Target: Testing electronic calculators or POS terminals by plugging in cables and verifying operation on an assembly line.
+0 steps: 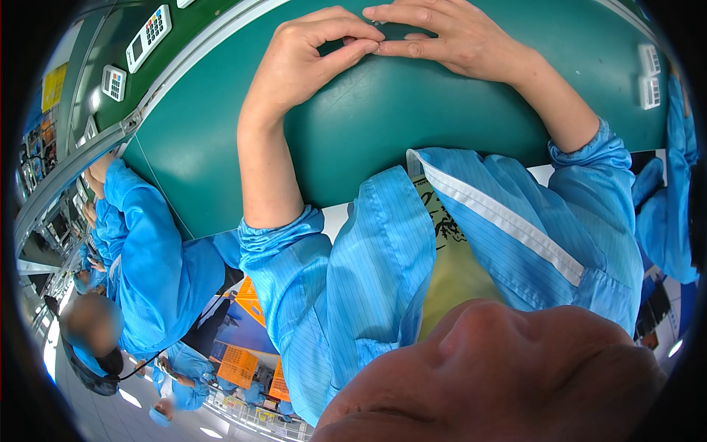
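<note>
Both bare hands meet above the green tabletop (353,140) at the top middle. My left hand (298,62) is closed in a pinch, thumb and index fingertips pressed together; what they hold, if anything, is too small to make out. Close against those fingertips is my right hand (456,40), its fingers stretched toward the left and apart from one another. One right fingertip touches the left thumb tip. A tiny pale speck shows between the fingertips, but its kind cannot be told. Blue sleeves are pushed up both my forearms.
White keypad devices (148,38) lie on a green surface beyond the metal rail (191,62) at the left. Small white units (649,93) stand at the right edge. A co-worker in blue (158,258) sits to the left, with orange crates (237,366) behind.
</note>
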Available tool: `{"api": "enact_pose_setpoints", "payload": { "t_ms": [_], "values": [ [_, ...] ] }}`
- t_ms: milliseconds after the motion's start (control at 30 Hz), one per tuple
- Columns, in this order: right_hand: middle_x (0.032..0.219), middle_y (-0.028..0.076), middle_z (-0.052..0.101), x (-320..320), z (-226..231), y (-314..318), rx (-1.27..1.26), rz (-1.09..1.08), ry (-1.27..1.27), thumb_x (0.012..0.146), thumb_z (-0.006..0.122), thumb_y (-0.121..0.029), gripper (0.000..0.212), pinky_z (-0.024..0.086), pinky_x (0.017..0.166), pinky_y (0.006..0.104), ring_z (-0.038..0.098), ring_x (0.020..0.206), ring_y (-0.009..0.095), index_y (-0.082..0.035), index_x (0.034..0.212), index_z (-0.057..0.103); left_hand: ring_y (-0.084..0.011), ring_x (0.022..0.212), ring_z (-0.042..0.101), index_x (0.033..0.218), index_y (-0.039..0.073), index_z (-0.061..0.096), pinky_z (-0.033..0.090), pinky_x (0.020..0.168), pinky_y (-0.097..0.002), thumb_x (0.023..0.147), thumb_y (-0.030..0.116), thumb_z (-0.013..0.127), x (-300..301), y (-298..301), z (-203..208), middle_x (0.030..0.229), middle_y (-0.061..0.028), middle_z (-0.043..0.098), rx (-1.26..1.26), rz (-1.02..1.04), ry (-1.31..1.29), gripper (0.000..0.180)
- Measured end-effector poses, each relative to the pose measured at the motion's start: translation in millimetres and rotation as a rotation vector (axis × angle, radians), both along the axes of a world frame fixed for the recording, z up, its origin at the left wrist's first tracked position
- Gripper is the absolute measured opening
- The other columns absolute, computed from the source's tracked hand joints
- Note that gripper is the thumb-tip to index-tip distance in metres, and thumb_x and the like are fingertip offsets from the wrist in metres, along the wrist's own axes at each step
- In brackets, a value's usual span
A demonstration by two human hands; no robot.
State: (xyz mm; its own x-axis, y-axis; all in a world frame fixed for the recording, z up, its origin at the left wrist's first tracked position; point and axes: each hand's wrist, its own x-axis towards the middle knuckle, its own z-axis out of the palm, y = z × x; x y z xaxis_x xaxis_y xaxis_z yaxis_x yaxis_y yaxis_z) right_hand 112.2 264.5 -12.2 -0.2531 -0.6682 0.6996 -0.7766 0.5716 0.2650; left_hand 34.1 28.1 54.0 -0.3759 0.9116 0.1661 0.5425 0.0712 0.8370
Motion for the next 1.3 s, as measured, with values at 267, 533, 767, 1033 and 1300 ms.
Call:
{"api": "enact_pose_setpoints", "payload": {
  "t_ms": [267, 533, 767, 1033, 1300],
  "values": [
    [0.145, 0.013, 0.046, -7, -3, 7, 0.049, 0.002, 0.058, 0.085, 0.056, -0.012, 0.048, 0.043, 0.093, 0.0394, 0.052, 0.113, 0.026, -0.016, 0.133, 0.058, -0.0170, 0.080, 0.064, 0.093, 0.000, 0.071, 0.051, 0.072, -0.0273, 0.086, 0.003, 0.070, -6, 4, 1, 0.086, -0.0068, 0.067, -0.056, -0.005, 0.013, 0.008],
    [0.145, 0.012, 0.046, -3, 23, 1, 0.029, 0.009, 0.060, 0.085, 0.056, -0.012, 0.047, 0.042, 0.094, 0.0398, 0.053, 0.113, 0.026, -0.016, 0.132, 0.058, -0.0157, 0.076, 0.063, 0.091, 0.000, 0.071, 0.051, 0.067, -0.0266, 0.083, -0.001, 0.069, 2, 8, 5, 0.085, -0.0061, 0.066, -0.087, 0.066, 0.118, 0.008],
    [0.145, 0.013, 0.046, -8, 12, 8, -0.003, -0.009, -0.020, 0.086, 0.055, -0.014, 0.048, 0.042, 0.093, 0.0397, 0.053, 0.112, 0.026, -0.018, 0.134, 0.057, -0.0158, 0.077, 0.064, 0.091, 0.000, 0.071, 0.051, 0.068, -0.0263, 0.083, -0.001, 0.069, -3, 13, 7, 0.088, -0.0065, 0.068, -0.037, 0.104, 0.115, 0.009],
    [0.146, 0.014, 0.045, -7, -14, 21, -0.023, 0.000, -0.020, 0.087, 0.055, -0.013, 0.046, 0.041, 0.094, 0.0402, 0.053, 0.113, 0.027, -0.018, 0.133, 0.058, -0.0164, 0.079, 0.066, 0.092, 0.000, 0.073, 0.053, 0.068, -0.0263, 0.081, -0.001, 0.073, 0, 20, 4, 0.087, -0.0080, 0.070, 0.007, 0.056, 0.070, 0.011],
    [0.146, 0.013, 0.046, -15, -19, 19, -0.047, 0.014, -0.041, 0.087, 0.055, -0.014, 0.046, 0.042, 0.094, 0.0403, 0.053, 0.114, 0.027, -0.017, 0.133, 0.058, -0.0159, 0.075, 0.065, 0.089, -0.001, 0.072, 0.052, 0.065, -0.0263, 0.080, -0.002, 0.073, -3, 24, -4, 0.086, -0.0075, 0.069, 0.013, 0.072, 0.113, 0.009]
  ]
}}
